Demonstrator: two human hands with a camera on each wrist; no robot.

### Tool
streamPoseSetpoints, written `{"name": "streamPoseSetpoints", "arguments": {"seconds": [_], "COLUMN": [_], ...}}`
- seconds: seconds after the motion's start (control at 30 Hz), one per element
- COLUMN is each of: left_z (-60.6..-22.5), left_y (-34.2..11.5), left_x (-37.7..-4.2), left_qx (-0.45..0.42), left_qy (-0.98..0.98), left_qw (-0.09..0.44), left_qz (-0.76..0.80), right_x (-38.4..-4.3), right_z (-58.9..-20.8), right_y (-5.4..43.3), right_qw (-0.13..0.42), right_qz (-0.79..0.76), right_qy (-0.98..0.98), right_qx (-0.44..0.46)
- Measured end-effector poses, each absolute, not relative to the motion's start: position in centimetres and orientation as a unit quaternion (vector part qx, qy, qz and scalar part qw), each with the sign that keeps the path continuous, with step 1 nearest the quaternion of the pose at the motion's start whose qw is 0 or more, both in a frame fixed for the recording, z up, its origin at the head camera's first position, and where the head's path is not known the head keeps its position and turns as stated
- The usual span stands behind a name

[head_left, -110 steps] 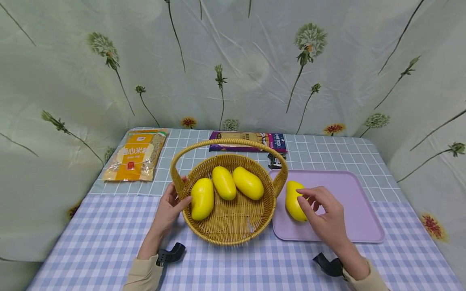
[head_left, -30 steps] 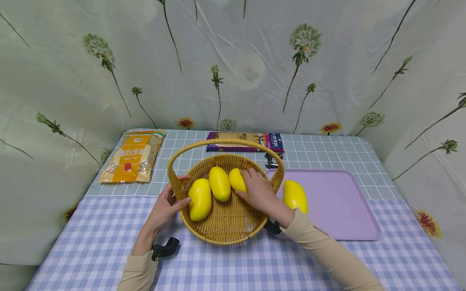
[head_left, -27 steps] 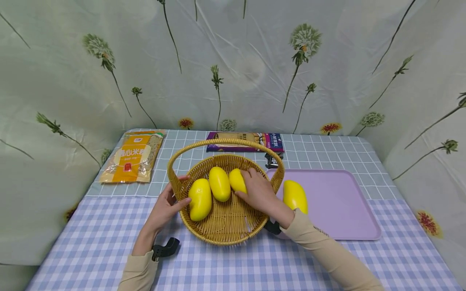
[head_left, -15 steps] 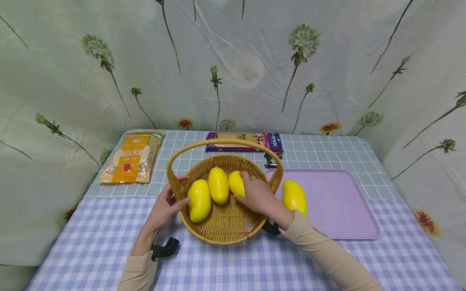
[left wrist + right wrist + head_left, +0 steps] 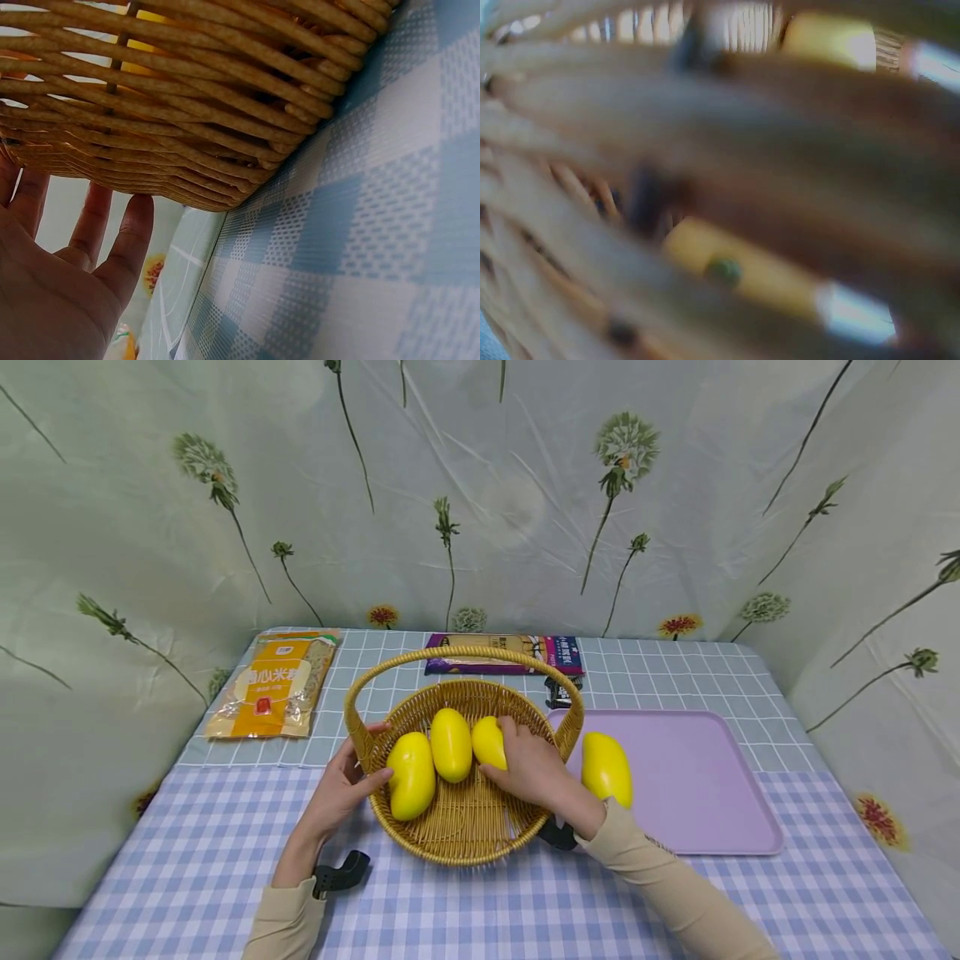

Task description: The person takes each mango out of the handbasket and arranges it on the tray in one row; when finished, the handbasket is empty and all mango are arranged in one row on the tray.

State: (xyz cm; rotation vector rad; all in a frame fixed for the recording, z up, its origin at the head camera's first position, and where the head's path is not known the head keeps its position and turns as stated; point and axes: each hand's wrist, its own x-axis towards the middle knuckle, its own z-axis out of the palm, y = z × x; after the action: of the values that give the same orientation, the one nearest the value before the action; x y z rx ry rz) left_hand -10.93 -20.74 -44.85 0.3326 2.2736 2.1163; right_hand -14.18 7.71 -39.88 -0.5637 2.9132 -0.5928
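A wicker basket with a tall arched handle holds three yellow mangoes. My left hand grips its left side, thumb over the rim and fingers against the outer weave, as the left wrist view of the basket wall also shows. Inside, my right hand holds the rightmost mango, covering its right part. The middle mango and the left mango lie beside it. Blurred wicker fills most of the right wrist view, with a yellow mango behind it.
Right of the basket lies a purple tray bearing another mango, partly hidden by my right arm. At the back are an orange food packet, a purple packet and a small black packet.
My right hand has gone from beside the mango on the tray to the rightmost mango in the basket and grips it. The left hand keeps its hold. The basket's mangoes have shifted slightly nearer.
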Motion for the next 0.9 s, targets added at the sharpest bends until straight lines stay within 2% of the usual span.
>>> {"name": "streamPoseSetpoints", "arguments": {"seconds": [0.9], "left_z": [-44.9], "left_y": [-20.7], "left_x": [-11.0], "left_qx": [0.111], "left_qy": [0.726], "left_qw": [0.007], "left_qz": [0.679], "right_x": [-12.3], "right_z": [-38.4], "right_y": [8.5], "right_qw": [0.033], "right_qz": [-0.242], "right_qy": [0.951], "right_qx": [-0.188]}}
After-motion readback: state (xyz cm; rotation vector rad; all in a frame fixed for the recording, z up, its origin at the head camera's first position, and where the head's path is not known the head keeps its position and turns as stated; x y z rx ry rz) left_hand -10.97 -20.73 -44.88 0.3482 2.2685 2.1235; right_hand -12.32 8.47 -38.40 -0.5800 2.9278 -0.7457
